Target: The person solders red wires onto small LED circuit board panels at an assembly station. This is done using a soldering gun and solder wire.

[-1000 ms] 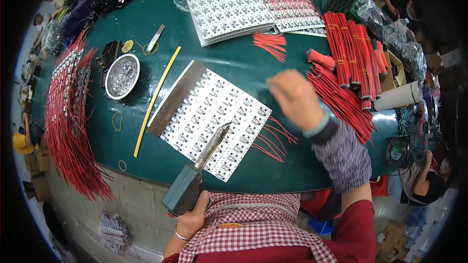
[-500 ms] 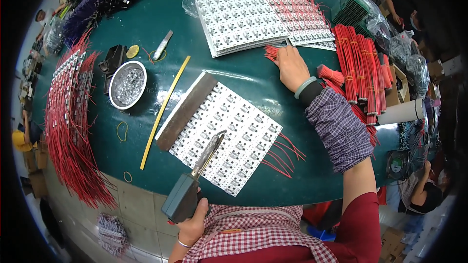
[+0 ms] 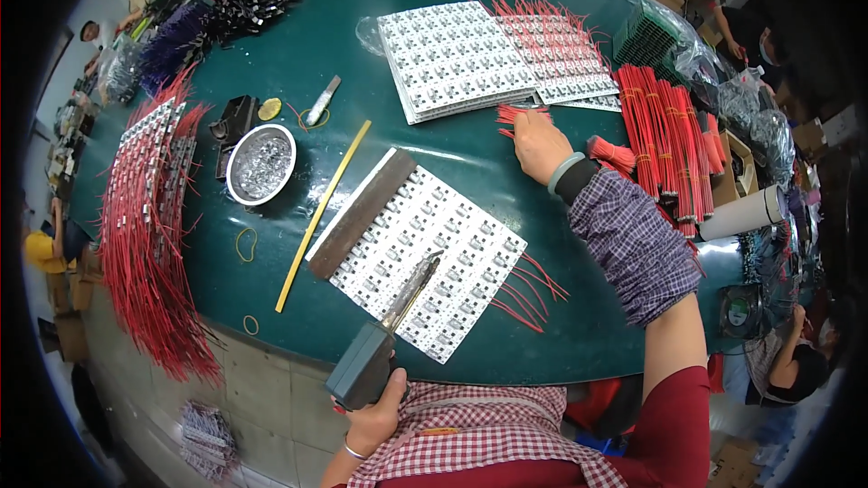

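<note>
A soldering tool [image 3: 384,343] with a dark grey handle is gripped in the left hand [image 3: 375,411] at the near edge of the table [image 3: 298,63]. Its metal tip is pointed up and to the right, over the white panel of small circuit boards [image 3: 425,253] lying at the middle of the near side. The long axis of the tool runs from the near edge toward the far right corner.

The right hand [image 3: 540,145] is stretched well away from the panel, toward the far side of the table, and is laid palm down on a small loose bunch of red wires [image 3: 515,116], just beside the stack of white panels [image 3: 457,59]. Whether the wires are pinched or only touched cannot be told, since the fingers are seen from behind. The wires lie directly under and ahead of this hand, with their length running left to right. The right hand is by far the nearer one to them.

Compared with the frame half a second earlier, the right hand is seen at much the same spot on the wires, and the tool has hardly shifted over the panel. A second earlier, that hand was nearer the panel's right edge.
</note>
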`<action>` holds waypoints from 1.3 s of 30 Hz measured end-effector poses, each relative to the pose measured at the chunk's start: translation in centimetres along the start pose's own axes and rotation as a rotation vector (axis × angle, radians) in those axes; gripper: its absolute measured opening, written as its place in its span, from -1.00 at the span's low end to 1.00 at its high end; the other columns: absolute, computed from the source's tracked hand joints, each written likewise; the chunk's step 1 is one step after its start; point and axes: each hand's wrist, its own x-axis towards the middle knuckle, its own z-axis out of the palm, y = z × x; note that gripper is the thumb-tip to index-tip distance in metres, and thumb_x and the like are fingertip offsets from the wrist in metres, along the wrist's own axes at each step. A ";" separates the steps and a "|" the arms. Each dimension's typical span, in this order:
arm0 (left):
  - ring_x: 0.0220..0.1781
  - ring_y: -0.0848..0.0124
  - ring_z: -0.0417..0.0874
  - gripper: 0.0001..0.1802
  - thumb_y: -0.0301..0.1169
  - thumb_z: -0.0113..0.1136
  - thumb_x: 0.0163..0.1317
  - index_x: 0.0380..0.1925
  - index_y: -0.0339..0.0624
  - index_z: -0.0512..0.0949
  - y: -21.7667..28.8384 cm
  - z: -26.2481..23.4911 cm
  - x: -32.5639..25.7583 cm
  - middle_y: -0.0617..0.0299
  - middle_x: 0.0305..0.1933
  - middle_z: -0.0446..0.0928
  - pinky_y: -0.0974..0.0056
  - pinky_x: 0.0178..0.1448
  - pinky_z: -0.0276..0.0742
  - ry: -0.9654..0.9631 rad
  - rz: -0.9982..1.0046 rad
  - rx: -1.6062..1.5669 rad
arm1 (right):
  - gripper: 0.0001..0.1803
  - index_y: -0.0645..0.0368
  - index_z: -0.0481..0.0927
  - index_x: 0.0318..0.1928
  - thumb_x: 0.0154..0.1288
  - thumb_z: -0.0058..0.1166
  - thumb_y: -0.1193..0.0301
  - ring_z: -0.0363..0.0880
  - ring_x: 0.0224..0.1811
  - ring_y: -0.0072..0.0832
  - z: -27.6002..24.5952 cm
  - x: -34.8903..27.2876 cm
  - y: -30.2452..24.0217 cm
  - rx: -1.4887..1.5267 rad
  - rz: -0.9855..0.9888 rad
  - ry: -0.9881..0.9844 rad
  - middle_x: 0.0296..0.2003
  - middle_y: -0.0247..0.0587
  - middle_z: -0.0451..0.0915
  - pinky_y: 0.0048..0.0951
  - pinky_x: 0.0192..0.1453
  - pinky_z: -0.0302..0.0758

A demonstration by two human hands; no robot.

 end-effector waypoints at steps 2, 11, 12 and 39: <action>-0.28 0.47 0.56 -0.64 -0.66 0.29 0.22 0.05 -0.40 0.57 -0.8 0.1 0.0 0.15 -0.20 0.60 0.34 -0.22 0.49 0.006 0.084 0.038 | -0.84 0.32 0.40 -0.20 0.18 0.00 0.63 0.57 -0.12 0.03 0.3 -0.1 0.3 -0.021 -0.022 -0.008 -0.23 0.14 0.51 -0.08 -0.03 0.55; -0.52 0.55 0.47 -0.65 -0.70 0.23 0.24 0.05 -0.40 0.53 -1.8 -0.7 -0.1 0.20 -0.40 0.54 0.38 -0.45 0.38 -0.050 0.214 0.092 | -0.76 0.28 0.39 -0.11 0.20 0.00 0.68 0.58 -0.17 0.12 -3.2 -1.5 -0.4 0.150 -0.101 0.001 -0.24 0.13 0.54 0.01 -0.12 0.53; -0.52 0.55 0.47 -0.65 -0.69 0.23 0.25 0.05 -0.40 0.53 -2.0 -0.9 0.0 0.20 -0.40 0.54 0.38 -0.45 0.38 -0.055 0.207 0.098 | -0.76 0.28 0.43 -0.11 0.19 0.01 0.68 0.59 -0.17 0.10 -3.6 -1.7 -0.5 0.188 -0.141 -0.016 -0.23 0.10 0.54 -0.01 -0.12 0.54; -0.39 0.49 0.59 -0.51 -0.66 0.30 0.18 0.16 -0.38 0.51 0.0 -1.1 -0.9 0.03 0.05 0.62 0.36 -0.38 0.50 -0.059 0.010 -0.086 | -0.76 0.11 0.71 -0.25 0.03 0.19 0.63 0.55 -0.32 -0.27 -7.8 -14.0 -10.2 0.265 -0.023 0.346 -0.41 -0.25 0.52 -0.28 -0.35 0.51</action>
